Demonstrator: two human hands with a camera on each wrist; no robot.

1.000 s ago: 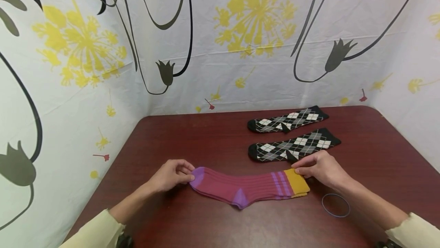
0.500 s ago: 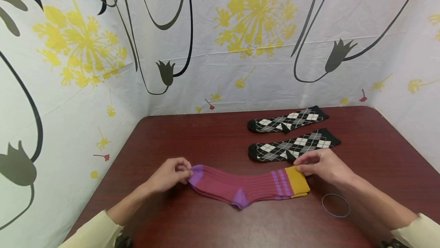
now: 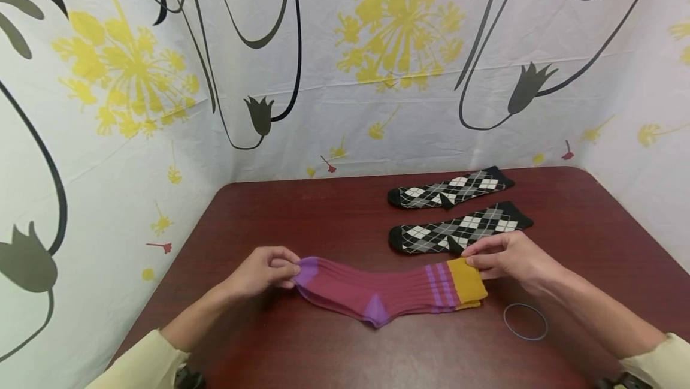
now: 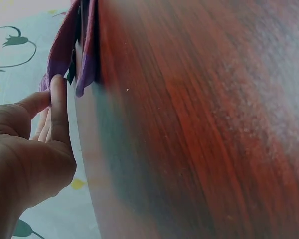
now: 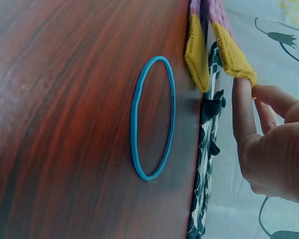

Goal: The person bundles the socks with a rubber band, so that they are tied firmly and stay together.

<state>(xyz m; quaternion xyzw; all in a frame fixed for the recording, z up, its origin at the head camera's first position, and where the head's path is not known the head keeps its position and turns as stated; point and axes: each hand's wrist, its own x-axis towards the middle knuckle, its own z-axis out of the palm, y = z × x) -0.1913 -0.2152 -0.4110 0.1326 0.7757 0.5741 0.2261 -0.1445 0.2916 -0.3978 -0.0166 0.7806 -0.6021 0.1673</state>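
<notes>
A magenta ribbed sock (image 3: pixel 350 287) with purple toe and heel and a mustard cuff stretches between my hands, on top of a matching sock. My left hand (image 3: pixel 262 272) pinches its toe between thumb and fingers; my right hand (image 3: pixel 512 262) pinches the far corner of its cuff. From the left wrist, the upper toe (image 4: pixel 60 62) stands apart from the lower toe (image 4: pixel 87 69), which stays near the table. In the right wrist view the held cuff (image 5: pixel 231 52) is likewise raised off the lower cuff (image 5: pixel 195 55).
Two black, grey and white argyle socks, a nearer one (image 3: pixel 469 230) and a farther one (image 3: pixel 453 190), lie behind my right hand. A thin blue elastic loop (image 5: pixel 134 124) lies on the dark red table (image 3: pixel 302 353) under my right forearm. Patterned cloth (image 3: pixel 323 77) surrounds the table.
Both hands, gripping the upper sock's ends, have risen slightly, and its toe and cuff have moved up with them. The argyle socks and the loop have stayed put.
</notes>
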